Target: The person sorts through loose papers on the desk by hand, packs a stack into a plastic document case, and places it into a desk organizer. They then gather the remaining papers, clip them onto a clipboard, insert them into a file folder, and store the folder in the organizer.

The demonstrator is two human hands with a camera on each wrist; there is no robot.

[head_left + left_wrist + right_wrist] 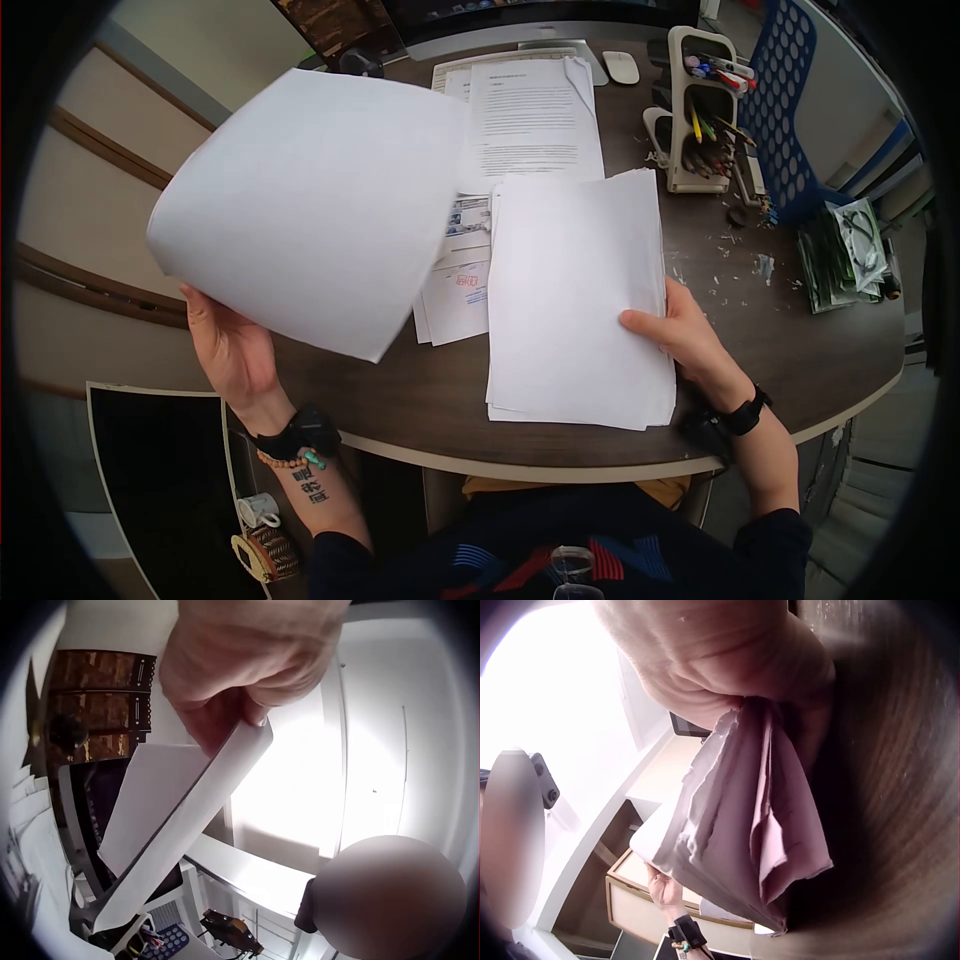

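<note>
My left hand (235, 350) pinches the lower left edge of a white paper sheet (310, 200), which curves up in the air above the left of the desk. In the left wrist view, thumb and fingers meet on the bent paper (180, 814). My right hand (690, 335) grips the right edge of a stack of blank-looking sheets (580, 300), thumb on top. In the right wrist view the stack's edges (727, 802) look uneven and fanned apart, with the fingers partly hidden. Behind the stack lie printed pages (530, 120), and a sheet with a red stamp (460, 300) shows between.
A keyboard (450, 75) sits partly under the printed pages, beside a white mouse (621, 67). At the right stand a pen organizer (680, 180) and green-and-clear packets (840, 260). Paper scraps (765, 268) litter the dark desk (400, 400). A mug (259, 510) stands below left.
</note>
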